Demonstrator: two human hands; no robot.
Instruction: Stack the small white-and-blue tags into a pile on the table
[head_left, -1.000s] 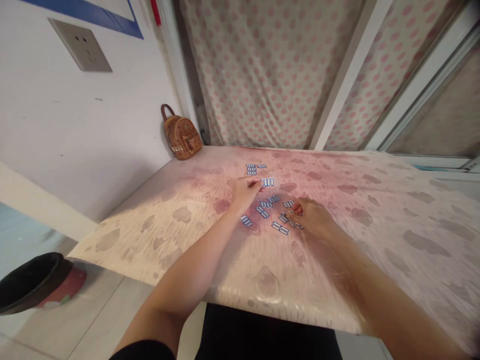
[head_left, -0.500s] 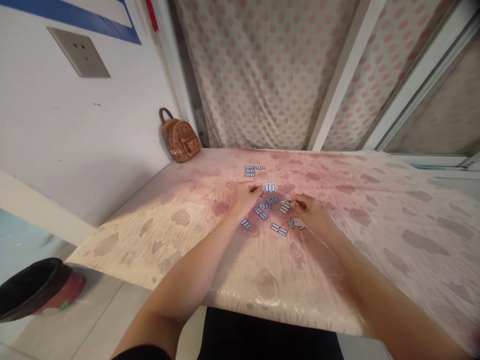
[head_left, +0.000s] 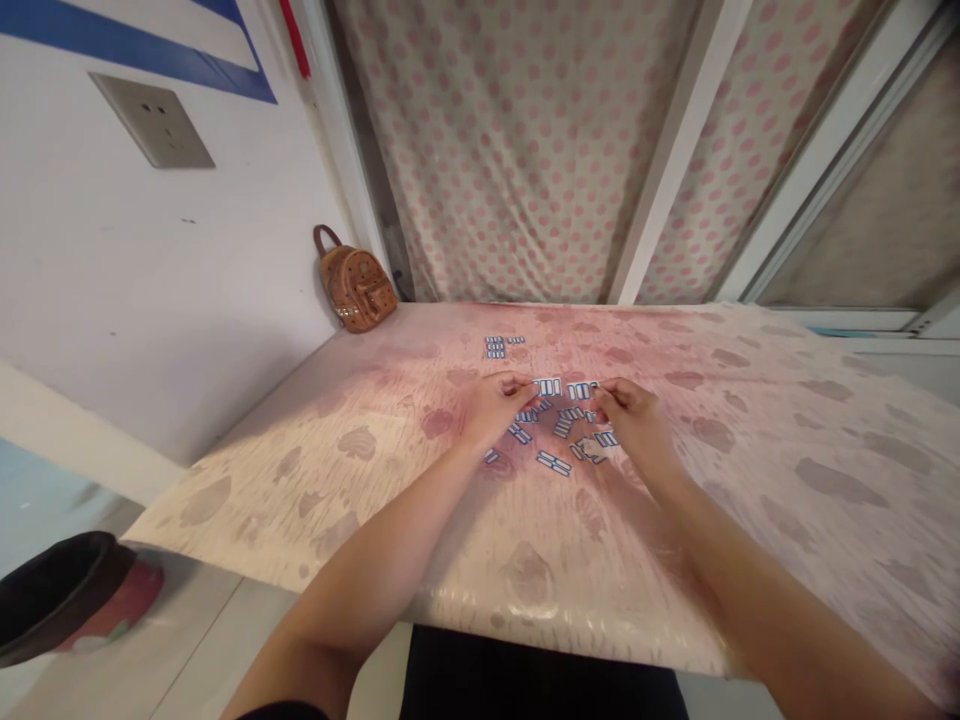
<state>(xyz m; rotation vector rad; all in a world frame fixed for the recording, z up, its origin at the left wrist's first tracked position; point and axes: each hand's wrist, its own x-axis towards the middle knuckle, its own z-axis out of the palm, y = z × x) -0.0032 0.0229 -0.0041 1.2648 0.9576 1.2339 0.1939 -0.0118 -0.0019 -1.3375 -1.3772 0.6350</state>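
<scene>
Several small white tiles with blue bars lie scattered on the table (head_left: pixel 525 560), which wears a pink and beige patterned cover. My left hand (head_left: pixel 493 403) rests on the cover with its fingertips pinching one tile (head_left: pixel 547 386). My right hand (head_left: pixel 634 425) pinches a second tile (head_left: pixel 580 390) just to the right of it, so the two tiles sit side by side. More loose tiles (head_left: pixel 553 462) lie between and under my hands. A small tidy group of tiles (head_left: pixel 496 346) sits farther back.
A small brown backpack (head_left: pixel 352 284) leans on the white wall at the table's back left corner. Polka-dot curtains hang behind the table. A black bin (head_left: pixel 52 590) stands on the floor at lower left. A wall socket (head_left: pixel 152 121) is at upper left.
My right hand has lifted a tile from the loose pile and carried it up and left, next to the tile my left hand holds. The camera view has tilted slightly.
</scene>
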